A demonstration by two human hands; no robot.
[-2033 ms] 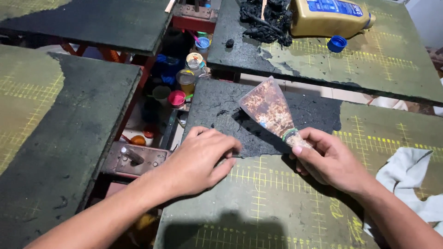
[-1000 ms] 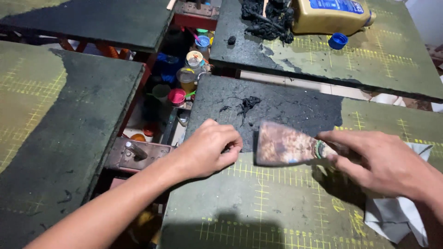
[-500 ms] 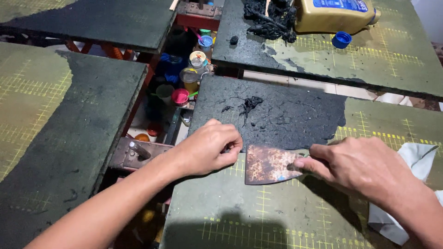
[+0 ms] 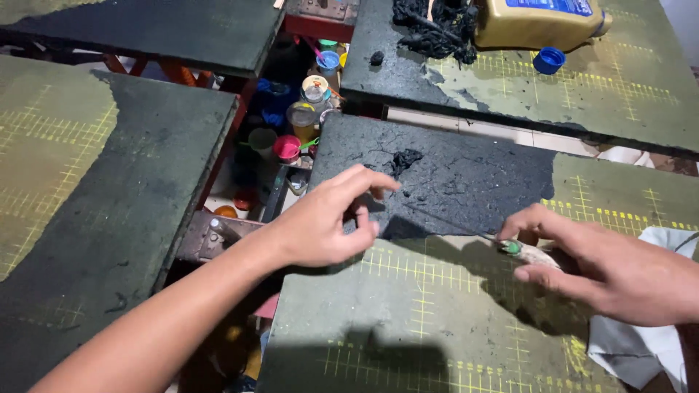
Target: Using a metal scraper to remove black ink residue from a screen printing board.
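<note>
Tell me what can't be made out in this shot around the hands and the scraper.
Head view only:
- Scraper: blade is edge-on and motion-blurred, a thin line; handle hidden by the right hand.
- Left hand: whether its fingertips touch the board is unclear.
- Jars in the gap: contents too small and shadowed.
- Cloth: cut off by the frame edge and the right hand.

Open green cutting mat (image 4: pixel 437 320) lies bare below the black ink patch (image 4: pixel 466 182); a small black clump (image 4: pixel 403 160) sits on the patch, paint jars (image 4: pixel 302 116) crowd the gap left of it.
</note>
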